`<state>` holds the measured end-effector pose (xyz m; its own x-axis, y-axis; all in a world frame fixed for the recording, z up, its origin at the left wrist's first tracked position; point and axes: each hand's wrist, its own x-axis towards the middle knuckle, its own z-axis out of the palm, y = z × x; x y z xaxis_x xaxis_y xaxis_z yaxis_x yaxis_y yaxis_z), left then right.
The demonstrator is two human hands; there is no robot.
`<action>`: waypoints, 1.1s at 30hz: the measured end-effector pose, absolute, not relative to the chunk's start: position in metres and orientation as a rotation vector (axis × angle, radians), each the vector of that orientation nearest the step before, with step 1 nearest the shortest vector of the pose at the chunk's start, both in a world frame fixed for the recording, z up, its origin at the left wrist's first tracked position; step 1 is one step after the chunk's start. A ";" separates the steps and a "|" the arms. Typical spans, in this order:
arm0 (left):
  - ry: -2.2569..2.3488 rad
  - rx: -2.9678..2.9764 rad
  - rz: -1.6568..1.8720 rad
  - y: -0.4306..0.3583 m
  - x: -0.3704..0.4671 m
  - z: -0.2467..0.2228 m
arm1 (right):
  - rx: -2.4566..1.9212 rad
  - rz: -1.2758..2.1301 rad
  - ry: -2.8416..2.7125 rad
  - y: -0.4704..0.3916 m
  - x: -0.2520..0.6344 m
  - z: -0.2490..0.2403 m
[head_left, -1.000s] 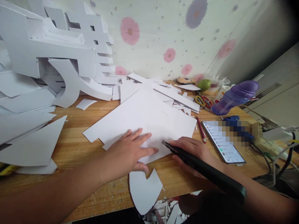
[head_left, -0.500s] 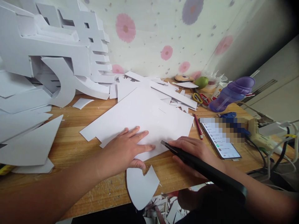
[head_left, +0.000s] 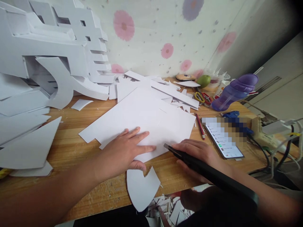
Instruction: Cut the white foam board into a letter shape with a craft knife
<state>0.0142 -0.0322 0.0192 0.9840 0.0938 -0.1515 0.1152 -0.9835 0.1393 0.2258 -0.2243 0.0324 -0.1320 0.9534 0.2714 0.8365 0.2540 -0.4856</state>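
Observation:
My left hand lies spread and flat on a large white foam board sheet, its fingers pointing right. Wrapped in my right hand is a black utility knife. Its blade tip sits over the sheet's lower right part; whether it touches the surface I cannot tell. A short thin line shows on the sheet above the fingers. Below my left thumb, a curved white offcut with a notch overhangs the table's front edge.
A white cardboard structure stands at the left, with loose boards before it. Cut strips lie behind the sheet. To the right are a red pencil, phone, scissors, purple bottle and cables. Scraps lie below the table edge.
The whole view has shifted slightly. Both hands, the knife and the sheet keep nearly the same places relative to each other.

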 end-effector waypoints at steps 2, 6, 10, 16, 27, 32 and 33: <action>0.165 2.982 -0.217 -0.032 0.014 0.019 | -1.617 0.287 -2.014 -0.226 0.226 0.032; 0.187 2.973 -0.245 -0.032 0.015 0.020 | -1.636 0.266 -2.020 -0.229 0.224 0.032; 0.205 2.953 -0.277 -0.032 0.016 0.021 | -1.642 0.286 -2.008 -0.232 0.221 0.035; 0.212 2.946 -0.280 -0.034 0.015 0.023 | -1.625 0.276 -1.967 -0.238 0.217 0.033; 0.196 3.000 -0.231 -0.036 0.013 0.021 | -1.616 0.266 -1.951 -0.237 0.216 0.023; 0.215 3.029 -0.173 -0.042 0.013 0.023 | -1.686 0.296 -1.848 -0.237 0.218 0.028; 0.223 3.035 -0.162 -0.043 0.014 0.023 | -1.707 0.270 -1.805 -0.237 0.218 0.030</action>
<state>0.0137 -0.0432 0.0233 0.9837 0.1404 -0.1127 0.1503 -0.9849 0.0856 0.2183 -0.2369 0.0301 0.0395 0.9533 0.2996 0.8237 0.1386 -0.5498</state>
